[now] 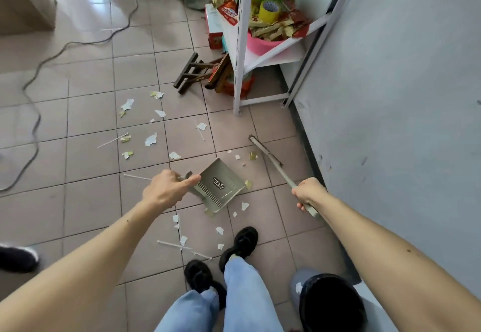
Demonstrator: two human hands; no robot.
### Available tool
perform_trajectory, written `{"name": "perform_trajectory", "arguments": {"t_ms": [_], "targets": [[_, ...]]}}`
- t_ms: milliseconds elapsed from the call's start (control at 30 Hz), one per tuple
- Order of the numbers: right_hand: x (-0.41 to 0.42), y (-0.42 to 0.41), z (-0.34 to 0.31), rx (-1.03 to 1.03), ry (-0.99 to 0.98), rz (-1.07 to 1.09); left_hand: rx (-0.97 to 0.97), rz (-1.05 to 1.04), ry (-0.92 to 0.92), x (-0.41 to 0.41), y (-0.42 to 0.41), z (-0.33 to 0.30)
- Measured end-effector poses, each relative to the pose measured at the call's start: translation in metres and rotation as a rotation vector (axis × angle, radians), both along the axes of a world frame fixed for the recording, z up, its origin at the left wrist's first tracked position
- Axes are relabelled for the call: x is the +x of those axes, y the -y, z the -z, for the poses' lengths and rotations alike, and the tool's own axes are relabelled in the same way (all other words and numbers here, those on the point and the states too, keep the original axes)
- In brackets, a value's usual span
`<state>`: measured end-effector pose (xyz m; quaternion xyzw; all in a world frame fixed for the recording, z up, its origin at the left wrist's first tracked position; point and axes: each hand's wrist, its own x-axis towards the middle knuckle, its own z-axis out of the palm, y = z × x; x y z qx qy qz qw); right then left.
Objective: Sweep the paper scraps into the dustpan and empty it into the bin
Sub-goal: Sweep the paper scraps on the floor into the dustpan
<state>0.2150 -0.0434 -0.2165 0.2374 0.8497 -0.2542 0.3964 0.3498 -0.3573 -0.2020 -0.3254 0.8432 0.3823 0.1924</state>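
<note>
Your fingers on the left hand are clamped on the handle end of the dustpan, and those of your right hand are wrapped tight around the broom handle. The dustpan is grey-green with a dark label inside; it hangs tilted just over the tiled floor, its comb-toothed edge toward you, and its tray looks bare of scraps. The broom's shaft runs from your right hand up and away to its head, which sits on the floor close to the grey wall. The paper scraps lie scattered over the tiles: a loose group beyond the dustpan to the left, a few small bits between the dustpan and the broom, and more near your black shoes. Thin white sticks lie among them. Farther off, a white metal shelf stands against the wall, loaded with snack packets and a pink basin, with a small folded wooden stool beside its foot. A grey cable snakes across the floor at the left.
</note>
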Motion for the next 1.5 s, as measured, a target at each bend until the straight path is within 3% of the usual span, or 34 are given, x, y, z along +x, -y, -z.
{"name": "perform_trajectory", "arguments": {"t_ms": [267, 600, 1000, 1167, 1333, 1500], "targets": [[0.01, 0.028, 0.024, 0.057, -0.095, -0.031, -0.13, -0.008, 0.064, 0.017, 0.006, 0.019], [0.021, 0.025, 0.062, -0.003, 0.049, -0.064, -0.168, -0.008, 0.113, 0.007, -0.005, 0.055], [0.034, -0.013, -0.028, -0.187, 0.229, -0.204, -0.142, -0.059, 0.107, 0.011, -0.017, 0.062], [0.035, -0.021, -0.031, -0.148, 0.175, -0.122, -0.154, -0.025, 0.107, 0.02, -0.014, 0.057], [0.051, -0.01, 0.006, -0.083, 0.074, 0.008, -0.188, 0.044, 0.113, 0.033, -0.003, 0.053], [0.071, 0.003, 0.035, -0.141, 0.147, 0.152, -0.176, 0.075, 0.131, 0.035, -0.002, 0.058]]}}
